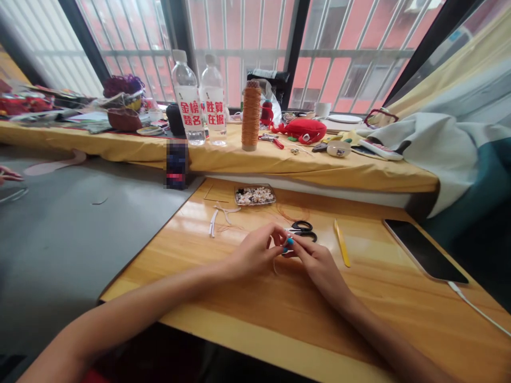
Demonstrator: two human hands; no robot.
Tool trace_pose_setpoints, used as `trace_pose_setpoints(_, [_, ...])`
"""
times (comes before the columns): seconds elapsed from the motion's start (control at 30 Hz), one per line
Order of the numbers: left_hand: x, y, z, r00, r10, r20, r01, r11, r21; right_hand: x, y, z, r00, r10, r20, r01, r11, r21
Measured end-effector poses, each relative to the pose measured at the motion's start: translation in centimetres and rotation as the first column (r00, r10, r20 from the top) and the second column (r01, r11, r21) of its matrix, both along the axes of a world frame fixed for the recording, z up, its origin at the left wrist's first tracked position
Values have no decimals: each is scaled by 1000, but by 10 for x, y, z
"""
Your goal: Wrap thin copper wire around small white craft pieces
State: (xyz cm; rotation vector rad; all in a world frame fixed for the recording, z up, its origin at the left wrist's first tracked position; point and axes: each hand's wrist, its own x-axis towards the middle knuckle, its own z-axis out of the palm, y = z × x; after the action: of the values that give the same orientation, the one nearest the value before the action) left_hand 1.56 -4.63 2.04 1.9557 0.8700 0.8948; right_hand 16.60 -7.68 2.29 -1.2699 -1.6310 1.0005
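Observation:
My left hand and my right hand meet over the wooden table, fingertips pinched together. Between them is a small pale piece, mostly covered by the fingers, and a thin pale strip hangs below my left fingers. Turquoise shows at the fingertips. Just beyond the hands lie black-handled scissors, their blades partly hidden. A clear tray of small white and dark pieces stands farther back. White strips and fine orange thread lie near it. To the right rests a yellow pointed tool.
A phone with a white cable lies at the right. On the cloth-covered ledge stand two water bottles, a spool of orange thread, a red plush toy and red-handled pliers. Another person's hand shows far left.

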Motion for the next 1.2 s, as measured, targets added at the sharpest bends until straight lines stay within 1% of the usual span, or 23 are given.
trace_pose_setpoints(0.13, [-4, 5, 5, 999, -49, 10, 49, 999, -15, -1, -1, 2, 998, 6, -63, -7, 1000, -11])
trace_pose_setpoints(0.17, [-5, 6, 6, 999, -47, 13, 47, 999, 5, 0, -1, 3, 997, 10, -77, -12, 1000, -22])
trace_pose_setpoints(0.27, [-7, 8, 9, 1000, -25, -19, 27, 992, 120, 1, 0, 4, 992, 39, -119, -47, 997, -59])
trace_pose_setpoints(0.3, [-8, 8, 9, 1000, -17, -26, 20, 990, 137, 1, 1, 4, 990, 52, -132, -62, 996, -71])
trace_pose_setpoints(0.33, [-7, 7, 9, 1000, -13, -24, 16, 991, 131, 1, 1, 5, 987, 66, -145, -79, 993, -85])
trace_pose_setpoints(0.4, [-6, 6, 9, 1000, -23, 1, 23, 997, 74, 1, 1, 6, 983, 87, -163, -106, 989, -108])
trace_pose_setpoints(0.47, [-5, 4, 8, 998, -54, 28, 54, 998, 16, 0, 2, 6, 981, 102, -167, -123, 985, -123])
trace_pose_setpoints(0.53, [-4, 4, 6, 995, -92, 44, 93, 995, -25, 1, 2, 5, 981, 120, -153, -140, 982, -126])
trace_pose_setpoints(0.6, [-4, 4, 4, 993, -100, 63, 103, 993, -59, 1, 3, 3, 984, 131, -120, -145, 982, -119])
trace_pose_setpoints(0.7, [-3, 4, -2, 994, -54, 92, 61, 995, -80, 3, 3, 0, 983, 134, -126, -154, 974, -163])
trace_pose_setpoints(0.77, [-3, 4, -5, 994, 13, 106, -5, 997, -71, 3, 3, 0, 980, 143, -142, -172, 961, -217])
trace_pose_setpoints(0.83, [-2, 4, -5, 992, 77, 103, -71, 996, -53, 2, 2, 1, 984, 143, -103, -163, 959, -232])
trace_pose_setpoints(0.87, [-2, 4, -4, 992, 84, 90, -80, 996, -46, 1, 2, 2, 989, 133, -71, -146, 962, -232])
trace_pose_setpoints(0.93, [-3, 8, 2, 998, 47, 33, -46, 999, -26, 0, 1, 3, 996, 87, -36, -93, 964, -249])
trace_pose_setpoints(0.97, [-6, 12, 6, 1000, 24, -2, -24, 1000, -5, -1, 1, 3, 998, 54, -45, -64, 960, -271])
trace_pose_setpoints(1.0, [-10, 18, 11, 999, 17, -44, -16, 999, 31, -1, 1, 3, 997, 19, -75, -41, 952, -304])
trace_pose_setpoints(1.07, [-25, 36, 22, 991, 94, -93, -79, 985, 155, -1, 2, 3, 982, -59, -179, -15, 922, -386])
trace_pose_setpoints(1.13, [-48, 57, 29, 963, 138, -231, -82, 969, 234, 1, 4, 1, 952, -124, -280, -17, 891, -454])
trace_pose_setpoints(1.17, [-62, 68, 30, 932, 152, -330, -63, 962, 264, 2, 5, 0, 937, -148, -318, -23, 879, -476])
trace_pose_setpoints(1.2, [-75, 78, 30, 876, 171, -451, -44, 960, 278, 4, 7, -1, 924, -162, -346, -29, 873, -487])
